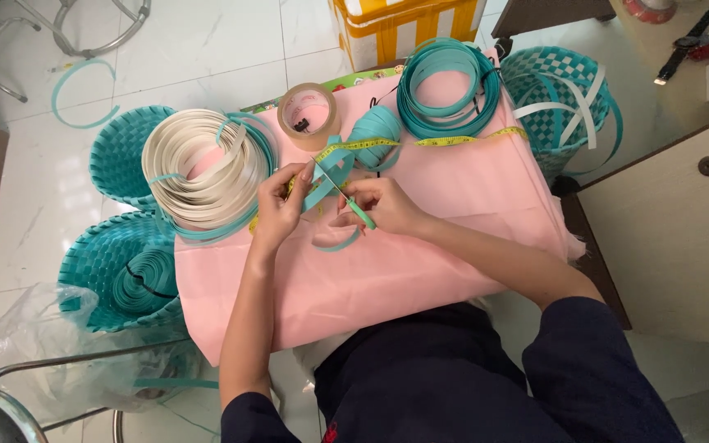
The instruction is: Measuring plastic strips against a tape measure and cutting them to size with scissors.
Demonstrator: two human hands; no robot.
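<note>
Pink cloth sheet (pixel 420 271) covers the small table and carries most of the work. Left of it on the white tiled floor — two teal woven plastic baskets (pixel 116 271), one above the other, the lower holding a coil of teal strip. A third teal woven basket (pixel 555 90) stands at the upper right with white and teal strips hanging out of it.

On the cloth: large coil of cream flat plastic strip (pixel 198 168) at left, ringed by teal strip; large coil of teal flat plastic strip (pixel 447 86) at top; smaller teal roll (pixel 375 131) between them; roll of clear packing tape (pixel 308 111) near the top edge. Yellow measuring tape (pixel 453 139) runs across the cloth from the hands toward the right.

Centre — left hand (pixel 279 205) pinches a short teal plastic strip (pixel 326 184) together with the end of the measuring tape, fingers pressed on both. Right hand (pixel 383 205) is closed around the green handles of a pair of scissors (pixel 346 197), blades angled up-left across the strip. A cut curl of teal strip (pixel 340 242) lies on the cloth just below the hands.
</note>
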